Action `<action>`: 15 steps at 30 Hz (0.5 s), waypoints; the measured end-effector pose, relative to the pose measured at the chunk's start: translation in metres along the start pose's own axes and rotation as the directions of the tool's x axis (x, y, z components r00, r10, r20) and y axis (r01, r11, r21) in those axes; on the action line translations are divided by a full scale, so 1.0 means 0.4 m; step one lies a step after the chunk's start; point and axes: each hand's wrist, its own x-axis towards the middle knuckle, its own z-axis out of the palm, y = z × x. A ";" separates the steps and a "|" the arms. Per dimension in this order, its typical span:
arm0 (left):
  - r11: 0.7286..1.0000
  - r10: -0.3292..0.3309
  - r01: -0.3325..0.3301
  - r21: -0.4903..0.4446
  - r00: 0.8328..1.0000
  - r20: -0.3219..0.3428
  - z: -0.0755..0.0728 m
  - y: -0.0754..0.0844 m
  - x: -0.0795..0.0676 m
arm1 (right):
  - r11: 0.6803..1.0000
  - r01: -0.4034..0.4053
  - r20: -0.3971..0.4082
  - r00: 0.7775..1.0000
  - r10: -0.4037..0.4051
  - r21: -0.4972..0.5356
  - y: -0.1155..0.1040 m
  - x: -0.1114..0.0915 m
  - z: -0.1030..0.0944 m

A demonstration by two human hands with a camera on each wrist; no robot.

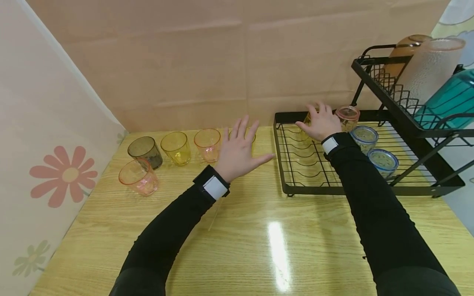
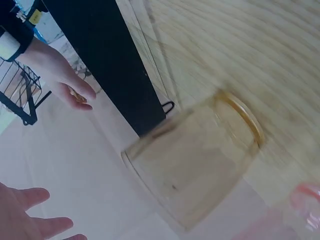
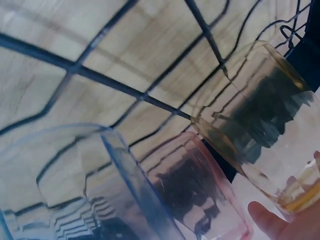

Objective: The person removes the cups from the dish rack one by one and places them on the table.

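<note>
My left hand (image 1: 238, 154) is spread open, fingers straight, in front of an upright yellow glass (image 1: 253, 137) that it mostly hides in the head view. The left wrist view shows this glass (image 2: 192, 160) apart from the fingers (image 2: 52, 226). My right hand (image 1: 319, 122) reaches into the back left of the black dish rack (image 1: 314, 190), thumb and fingers around the base of an upside-down yellow glass (image 1: 306, 121). In the right wrist view the thumb (image 3: 270, 220) lies at the base of that glass (image 3: 250, 115). A pink glass (image 1: 348, 117) stands beside it.
Two blue-rimmed glasses (image 1: 364, 135) stand in the rack's lower tier. The upper tier holds an orange glass (image 1: 400, 51), a clear textured one (image 1: 431, 68) and a teal one (image 1: 449, 98). At left stand a grey glass (image 1: 146, 151), another yellow one (image 1: 176, 148) and two pink ones (image 1: 138, 179).
</note>
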 end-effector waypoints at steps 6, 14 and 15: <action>1.000 0.007 -0.007 -0.022 1.000 0.026 0.019 0.035 0.026 | 1.000 -0.020 -0.050 0.999 0.018 -0.023 -0.002 0.008 0.020; 0.999 0.024 -0.022 -0.030 0.998 0.053 0.042 0.076 0.052 | 0.994 0.045 -0.151 0.987 -0.061 -0.104 -0.003 0.011 0.024; 0.999 0.026 -0.024 -0.033 0.998 0.055 0.044 0.081 0.054 | 0.993 0.050 -0.153 0.986 -0.065 -0.105 0.000 0.012 0.025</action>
